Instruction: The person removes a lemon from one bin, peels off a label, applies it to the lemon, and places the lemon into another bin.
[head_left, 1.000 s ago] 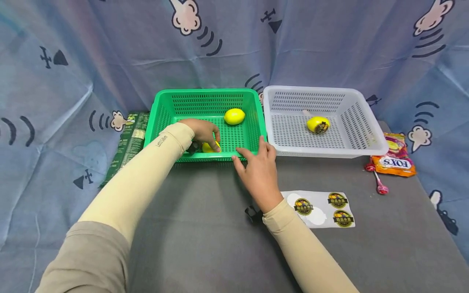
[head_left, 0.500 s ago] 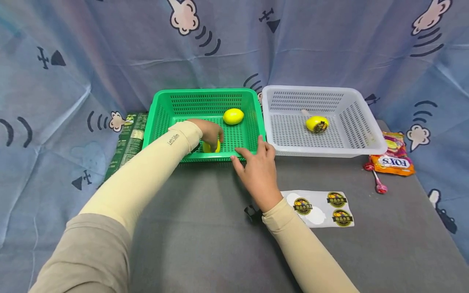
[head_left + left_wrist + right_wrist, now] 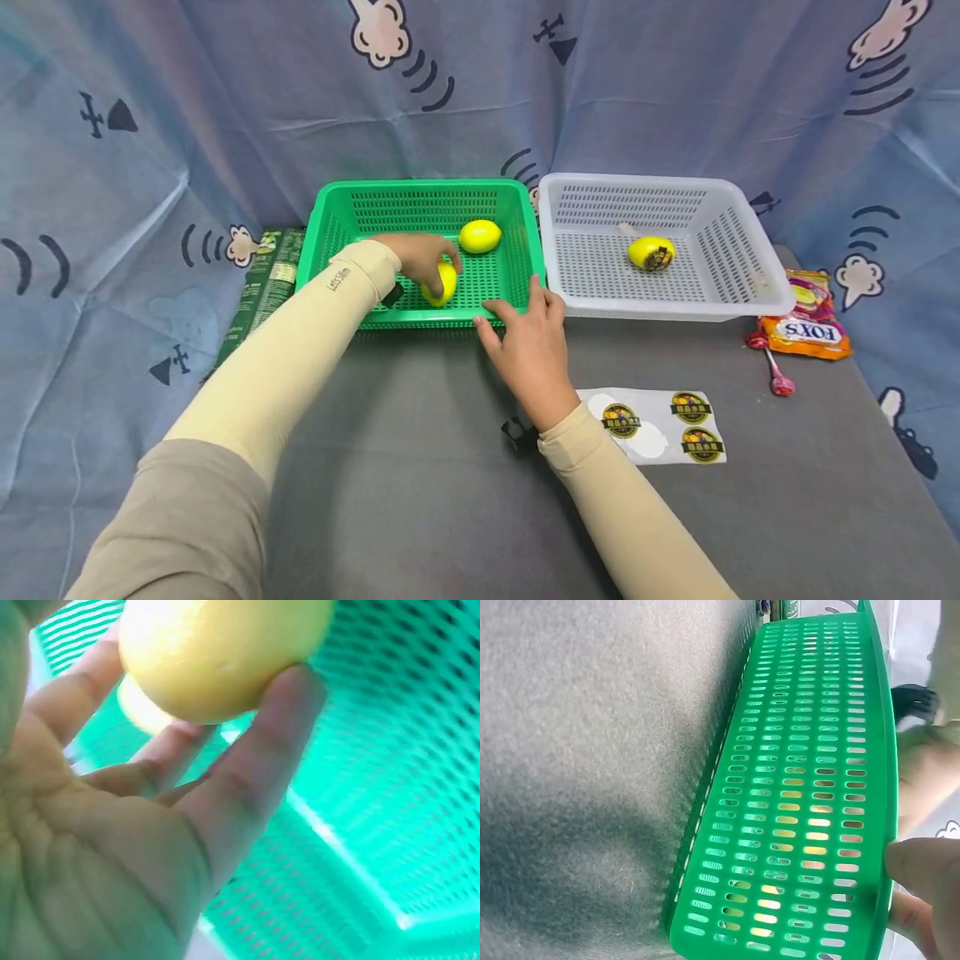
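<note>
My left hand (image 3: 427, 257) is inside the green plastic basket (image 3: 420, 317), gripping a yellow lemon (image 3: 444, 285) between thumb and fingers. The left wrist view shows the lemon (image 3: 217, 660) at the fingertips, its upper part cut off by the frame. A second lemon (image 3: 480, 237) lies in the basket's back right part. My right hand (image 3: 531, 354) is at the basket's front right corner. In the right wrist view its thumb (image 3: 922, 862) lies on the near side of the rim and a finger goes behind it, pinching the edge.
A white basket (image 3: 645, 310) stands right of the green one, holding a lemon with a round label (image 3: 651, 253). A sticker sheet (image 3: 660, 450) lies near my right wrist. A lollipop (image 3: 780, 383) and FOX'S bag (image 3: 810, 329) are at right, a green packet (image 3: 262, 292) at left.
My left hand has brought the lemon away from the front wall, slightly back and to the right, and more of it shows. The right hand has stayed at the rim.
</note>
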Motion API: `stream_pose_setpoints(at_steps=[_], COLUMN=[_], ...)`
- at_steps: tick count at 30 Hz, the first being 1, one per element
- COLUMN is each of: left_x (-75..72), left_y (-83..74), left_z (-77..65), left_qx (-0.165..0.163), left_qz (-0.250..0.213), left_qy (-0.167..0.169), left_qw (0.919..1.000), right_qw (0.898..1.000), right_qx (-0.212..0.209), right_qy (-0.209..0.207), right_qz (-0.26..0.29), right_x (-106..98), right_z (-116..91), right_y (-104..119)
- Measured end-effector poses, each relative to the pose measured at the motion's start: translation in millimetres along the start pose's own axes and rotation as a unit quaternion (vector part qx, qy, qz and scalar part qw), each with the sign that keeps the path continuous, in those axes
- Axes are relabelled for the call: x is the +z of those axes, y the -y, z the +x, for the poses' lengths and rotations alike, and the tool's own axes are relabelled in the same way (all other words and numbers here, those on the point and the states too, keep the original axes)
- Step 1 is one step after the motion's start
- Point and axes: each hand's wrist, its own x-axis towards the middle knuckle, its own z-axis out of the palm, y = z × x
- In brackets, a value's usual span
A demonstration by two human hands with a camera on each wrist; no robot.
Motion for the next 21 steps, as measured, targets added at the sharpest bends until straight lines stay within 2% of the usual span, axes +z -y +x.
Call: stream_pose_setpoints(at_steps=[2, 3, 6, 9, 11, 13, 15, 17, 19, 21], left_x=[-6.5, -8.7, -6.5, 16.4, 41.6, 73.0, 106.7, 140.9, 171.2, 194.1], left_y=[-2.8, -5.9, -19.2, -30.4, -33.6, -36.0, -36.8, -36.6, -35.4, -34.1], left_z=[-13.7, -23.2, -58.4, -95.5, -114.1, -127.9, -133.3, -130.2, -120.4, -109.2], left_qx=[0.047, 0.068, 0.121, 0.156, 0.175, 0.184, 0.179, 0.166, 0.147, 0.123], left_qz=[-0.03, -0.06, -0.141, -0.209, -0.224, -0.243, -0.252, -0.263, -0.265, -0.261], left_qy=[-0.051, -0.076, -0.149, -0.204, -0.229, -0.242, -0.243, -0.234, -0.217, -0.198], left_qw=[0.9972, 0.993, 0.9712, 0.9436, 0.931, 0.9213, 0.9193, 0.9211, 0.928, 0.9366], right_qw=[1.0, 1.0, 1.0, 1.0, 1.0, 1.0, 1.0, 1.0, 1.0, 1.0], right_qx=[-0.004, -0.005, -0.01, -0.011, -0.01, -0.009, -0.008, -0.006, -0.003, -0.001], right_qy=[-0.002, -0.002, -0.008, -0.007, -0.005, -0.002, 0.001, 0.004, 0.005, 0.004], right_qz=[0.0, -0.001, -0.007, -0.014, -0.017, -0.019, -0.018, -0.016, -0.013, -0.009], right_x=[0, 0, 1, 2, 2, 1, 0, 0, 0, 1], right_z=[0, 0, 0, 0, 0, 0, 0, 1, 2, 2], right_y=[0, 0, -2, -2, -2, -1, 0, 0, 1, 1])
